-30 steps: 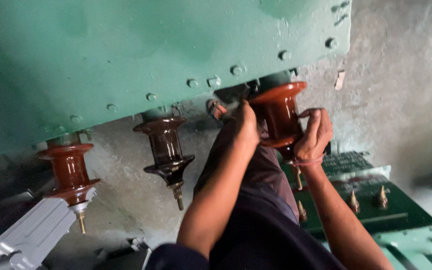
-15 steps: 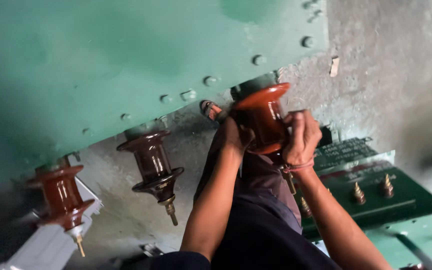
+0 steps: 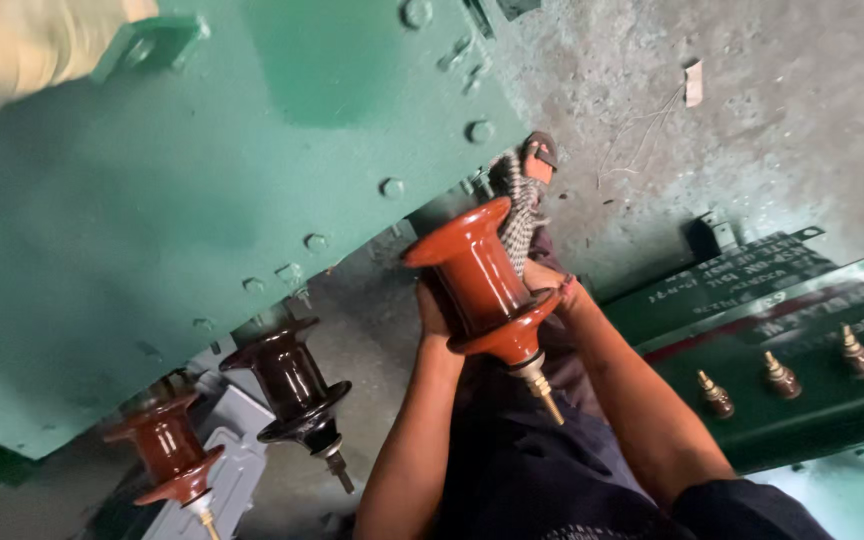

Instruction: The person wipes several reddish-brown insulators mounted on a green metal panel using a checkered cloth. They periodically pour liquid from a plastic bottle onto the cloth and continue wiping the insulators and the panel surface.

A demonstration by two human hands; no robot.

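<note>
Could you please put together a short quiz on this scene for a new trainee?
1. True or false: both hands grip the reddish-brown insulator.
2. How many insulators hang along the green tank beside the one being held? A) one B) two C) four
3. What sticks out of the held insulator's narrow end?

Key
1. True: the left hand and right hand are on either side of it.
2. B: a dark brown insulator and a reddish one.
3. A brass threaded stud.
</note>
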